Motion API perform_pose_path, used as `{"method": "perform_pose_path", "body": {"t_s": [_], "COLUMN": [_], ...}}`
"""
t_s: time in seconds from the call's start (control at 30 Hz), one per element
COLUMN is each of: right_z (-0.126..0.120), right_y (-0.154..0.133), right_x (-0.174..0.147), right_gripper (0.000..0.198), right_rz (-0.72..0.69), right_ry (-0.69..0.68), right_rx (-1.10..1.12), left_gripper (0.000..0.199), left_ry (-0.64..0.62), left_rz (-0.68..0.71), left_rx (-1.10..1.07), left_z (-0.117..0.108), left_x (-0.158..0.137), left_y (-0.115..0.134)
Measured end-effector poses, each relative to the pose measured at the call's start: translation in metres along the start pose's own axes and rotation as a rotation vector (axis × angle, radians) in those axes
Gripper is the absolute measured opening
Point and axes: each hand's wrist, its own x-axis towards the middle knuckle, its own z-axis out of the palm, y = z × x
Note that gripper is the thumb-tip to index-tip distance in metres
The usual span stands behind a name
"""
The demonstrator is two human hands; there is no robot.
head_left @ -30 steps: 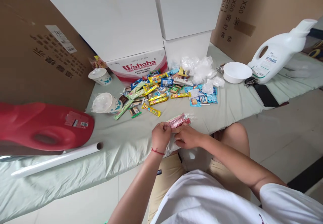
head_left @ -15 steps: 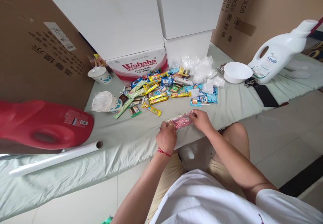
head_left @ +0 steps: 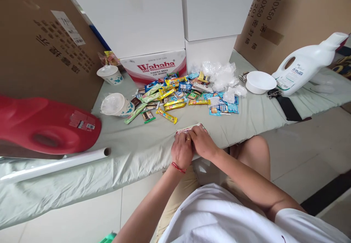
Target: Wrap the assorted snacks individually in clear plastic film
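Observation:
A clear plastic packet with pink-red contents (head_left: 202, 126) lies at the front edge of the cloth-covered table, largely covered by both hands. My left hand (head_left: 182, 150), with a red string on its wrist and a ring, grips the packet's left part with bent fingers. Right against it, my right hand (head_left: 202, 140) has its fingers curled down on the packet's middle. The fingertips of both hands are partly hidden. Beyond the packet is a heap of small wrapped snacks, among them a yellow wrapped bar (head_left: 166, 116) and light blue packets (head_left: 223, 108).
Crumpled clear plastic (head_left: 219, 75) and a white bowl (head_left: 260, 82) sit behind to the right, near a white detergent bottle (head_left: 307, 67) and a black phone (head_left: 289, 108). Leftward are two paper cups, one nearer (head_left: 116, 105), a red jug (head_left: 55, 126) and a white roll (head_left: 55, 165). Boxes (head_left: 153, 65) stand behind.
My right hand has moved left from the packet's right end to beside my left hand. More of the packet is now covered. The camera view has shifted slightly.

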Motion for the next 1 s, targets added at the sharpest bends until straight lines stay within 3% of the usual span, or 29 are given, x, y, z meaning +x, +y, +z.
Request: {"method": "perform_pose_path", "body": {"t_s": [0.13,0.23,0.33,0.47,0.57,0.67,0.8,0.9,1.0], "right_z": [0.017,0.024,0.019,-0.004,-0.019,-0.024,-0.016,-0.01,-0.011], "right_y": [0.005,0.004,0.006,0.023,0.043,0.064,0.084,0.088,0.082], "right_x": [-0.026,-0.037,-0.038,-0.039,-0.047,-0.06,-0.078,-0.085,-0.079], "right_gripper": [0.056,0.067,0.059,0.035,0.023,0.022,0.02,0.021,0.03], "right_rz": [-0.071,-0.072,-0.084,-0.069,0.062,0.264,0.419,0.474,0.487], "right_ry": [0.111,0.16,0.147,0.09,0.182,0.303,0.366,0.377,0.402], "right_rx": [0.124,0.206,0.328,0.64,0.89,1.042,1.163,1.231,1.332], "left_gripper": [0.048,0.058,0.058,0.061,0.063,0.065,0.048,0.045,0.052], "left_ry": [0.151,0.099,-0.002,-0.066,-0.092,-0.107,-0.108,-0.06,-0.023], "left_rz": [0.105,0.23,0.352,0.361,0.351,0.346,0.207,0.01,-0.116], "left_rx": [-0.096,-0.16,-0.113,-0.051,-0.013,0.025,-0.003,-0.312,-0.966], "left_z": [0.013,0.012,0.003,-0.006,-0.007,-0.006,-0.007,-0.017,-0.03], "left_x": [-0.009,-0.003,0.004,0.011,0.015,0.023,0.044,0.059,0.06], "left_y": [-0.012,-0.018,-0.022,-0.023,-0.021,-0.019,-0.024,-0.024,-0.004]}}
